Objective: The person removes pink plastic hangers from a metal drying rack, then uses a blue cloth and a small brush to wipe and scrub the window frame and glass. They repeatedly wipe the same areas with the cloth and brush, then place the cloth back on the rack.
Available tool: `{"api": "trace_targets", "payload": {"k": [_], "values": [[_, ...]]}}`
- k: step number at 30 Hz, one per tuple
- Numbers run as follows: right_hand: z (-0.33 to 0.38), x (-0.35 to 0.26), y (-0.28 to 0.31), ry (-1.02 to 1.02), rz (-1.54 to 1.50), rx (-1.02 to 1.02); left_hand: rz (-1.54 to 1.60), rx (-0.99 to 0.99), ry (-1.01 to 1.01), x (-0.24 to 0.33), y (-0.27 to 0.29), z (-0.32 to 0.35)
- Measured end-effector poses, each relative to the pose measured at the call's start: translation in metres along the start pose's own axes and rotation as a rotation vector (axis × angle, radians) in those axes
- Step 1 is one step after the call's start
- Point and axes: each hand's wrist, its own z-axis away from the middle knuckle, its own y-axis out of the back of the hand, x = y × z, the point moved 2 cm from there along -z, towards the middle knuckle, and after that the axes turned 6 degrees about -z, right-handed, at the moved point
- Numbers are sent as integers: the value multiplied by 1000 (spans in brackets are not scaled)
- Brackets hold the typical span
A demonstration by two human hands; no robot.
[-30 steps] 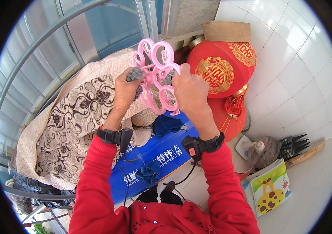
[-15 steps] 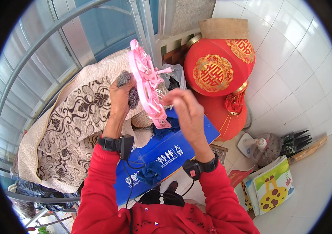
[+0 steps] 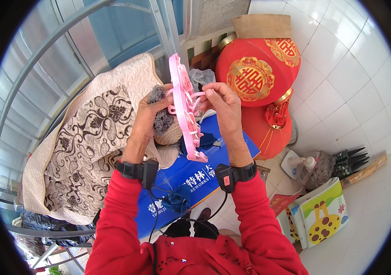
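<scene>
From here I see the left hand (image 3: 146, 117) curled round a grey fuzzy bundle (image 3: 163, 121) and the pink plastic hanger (image 3: 186, 117), upper centre of the frame; the right hand (image 3: 225, 107) pinches the hanger's stem between thumb and fingers. Mid-frame, a blue carton (image 3: 170, 177) bears a crumpled blue cloth (image 3: 177, 199); its inside is hidden. The pale plastic bag's (image 3: 202, 76) contents, upper centre, I can't make out.

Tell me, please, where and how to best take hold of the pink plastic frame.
Probably by its slim, rod-like pink stem, pinched from the right with the right hand: it juts sideways from the pink plastic frame, held nearly upright, edge-on, while the left hand and fuzzy grey pad crowd its left side.
</scene>
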Motion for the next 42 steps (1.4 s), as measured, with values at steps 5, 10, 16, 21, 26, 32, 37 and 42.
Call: {"api": "trace_targets", "payload": {"k": [5, 10, 16, 21, 26, 32, 37, 42], "values": [[9, 8, 8, -103, -64, -2, 64, -29, 18, -6, 5, 3], [21, 12, 7, -98, -67, 29, 348, -49, 40, -16, 4, 7], [27, 11, 12, -101, 6, -14, 335, -19, 27, -21, 1, 15], [30, 13, 13, -65, 65, -129, 96, -122, 47, -23, 0, 7], [29, 23, 31, -103, -14, -113, -144, 16, -35, -15, -4, 17], [37, 35, 34, -218, -44, -55, -88, 59, -90, 1, -28, 24], [68, 6, 23, 45, -68, -23, -285, 196, -262, 12, -31, 18], [83, -8, -13, 120, 62, -17, -476, 224, -397, 21, -41, 4]]}}
